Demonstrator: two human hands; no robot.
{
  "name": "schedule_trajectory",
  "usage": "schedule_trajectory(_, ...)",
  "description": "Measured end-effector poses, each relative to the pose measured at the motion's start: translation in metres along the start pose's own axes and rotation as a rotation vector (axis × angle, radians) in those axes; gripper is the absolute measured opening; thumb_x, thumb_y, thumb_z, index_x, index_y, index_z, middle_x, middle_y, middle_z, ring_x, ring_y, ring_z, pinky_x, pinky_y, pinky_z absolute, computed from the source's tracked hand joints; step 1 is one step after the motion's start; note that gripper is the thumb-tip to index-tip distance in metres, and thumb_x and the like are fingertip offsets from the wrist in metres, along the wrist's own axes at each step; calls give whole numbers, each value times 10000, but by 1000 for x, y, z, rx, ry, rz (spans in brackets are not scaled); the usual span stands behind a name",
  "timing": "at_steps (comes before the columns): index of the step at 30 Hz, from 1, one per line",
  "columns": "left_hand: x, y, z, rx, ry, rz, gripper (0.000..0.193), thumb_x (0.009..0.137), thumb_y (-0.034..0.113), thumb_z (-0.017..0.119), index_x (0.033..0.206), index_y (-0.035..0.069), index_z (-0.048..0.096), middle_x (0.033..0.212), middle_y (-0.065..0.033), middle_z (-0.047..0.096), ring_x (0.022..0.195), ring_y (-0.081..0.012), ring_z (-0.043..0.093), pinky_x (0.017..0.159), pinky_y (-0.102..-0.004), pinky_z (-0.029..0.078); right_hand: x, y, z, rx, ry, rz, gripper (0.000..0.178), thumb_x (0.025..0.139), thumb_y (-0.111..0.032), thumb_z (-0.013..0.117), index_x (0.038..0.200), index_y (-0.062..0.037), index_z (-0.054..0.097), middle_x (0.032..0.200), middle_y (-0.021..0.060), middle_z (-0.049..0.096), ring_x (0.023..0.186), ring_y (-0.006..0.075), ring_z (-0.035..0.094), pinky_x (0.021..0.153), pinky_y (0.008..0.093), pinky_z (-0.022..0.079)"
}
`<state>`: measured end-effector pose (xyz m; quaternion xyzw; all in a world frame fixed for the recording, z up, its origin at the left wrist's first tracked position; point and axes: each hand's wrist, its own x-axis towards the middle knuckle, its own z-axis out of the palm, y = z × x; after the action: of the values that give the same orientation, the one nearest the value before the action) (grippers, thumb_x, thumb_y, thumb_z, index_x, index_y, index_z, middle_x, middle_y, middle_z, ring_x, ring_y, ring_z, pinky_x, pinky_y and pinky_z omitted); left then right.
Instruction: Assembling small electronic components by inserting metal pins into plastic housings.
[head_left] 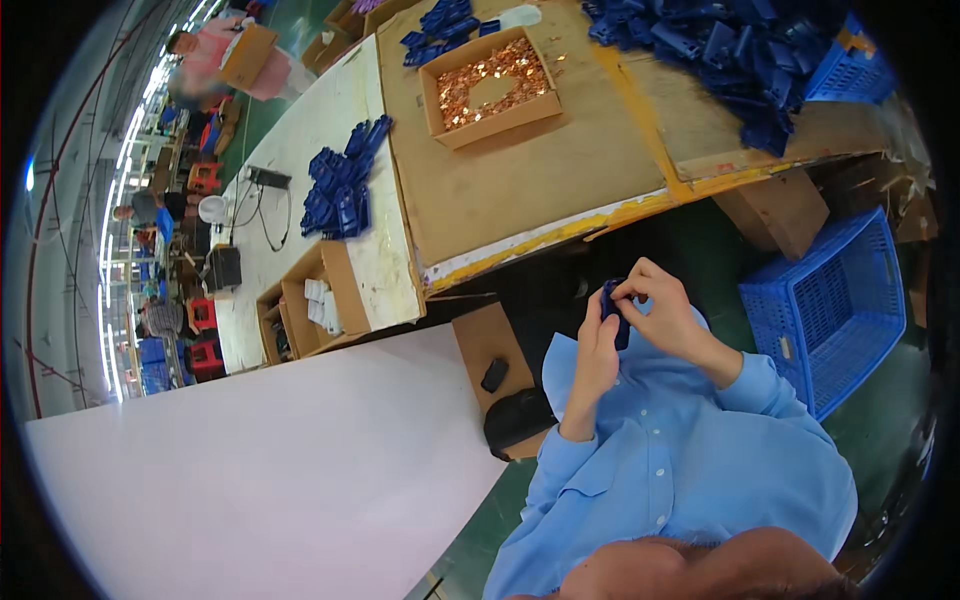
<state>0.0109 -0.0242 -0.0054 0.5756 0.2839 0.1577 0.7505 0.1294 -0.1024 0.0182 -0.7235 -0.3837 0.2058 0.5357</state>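
Close to my chest, both hands are on a small dark blue plastic part (622,338). My left hand (598,358) is closed around its side. From the right, my right hand (662,312) pinches at its upper end, thumb and forefinger together. Whether a smaller piece sits between those fingertips is too small to tell. Ahead on the cardboard-covered table (480,205) stands an open carton (497,128) of small shiny copper-coloured pieces. Many similar blue plastic parts (718,45) lie heaped at the far right of the table.
More blue parts (345,185) are piled on the white table to the left, near an open carton (335,275) with white items. A blue crate (820,300) stands at my right. A white surface (260,470) spans the lower left. A person carries a carton (248,57) far left.
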Motion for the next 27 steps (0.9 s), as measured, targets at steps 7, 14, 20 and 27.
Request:
schedule_trajectory(7,-3,7,3,5,-34,-55,407,938,114,379,1329,15,434,1165,-61,542,1017,-117,514,883,-239,422,-1,-7,-6,-20,-48,35,79,768,20,653,842,6,630,782,85,513,675,197,515,596,291,426)
schedule_trajectory(14,-5,8,8,58,-9,-13,392,948,118,391,1331,45,436,1075,-45,556,901,-95,508,771,-233,447,0,-7,-4,-12,-41,33,83,759,35,651,827,14,609,775,80,494,665,175,495,585,279,408)
schedule_trajectory(20,-3,8,8,107,2,40,348,944,105,419,1278,25,472,946,-71,589,809,-117,544,705,-253,459,9,-8,-9,-11,-39,115,182,726,28,677,827,-21,534,762,38,480,664,125,445,590,255,387)
schedule_trajectory(27,0,12,10,259,49,97,250,957,119,465,1153,-2,562,766,-76,615,674,-142,590,612,-272,469,14,-3,-22,77,-135,233,231,734,14,695,866,-52,518,738,3,463,673,80,437,588,216,374)
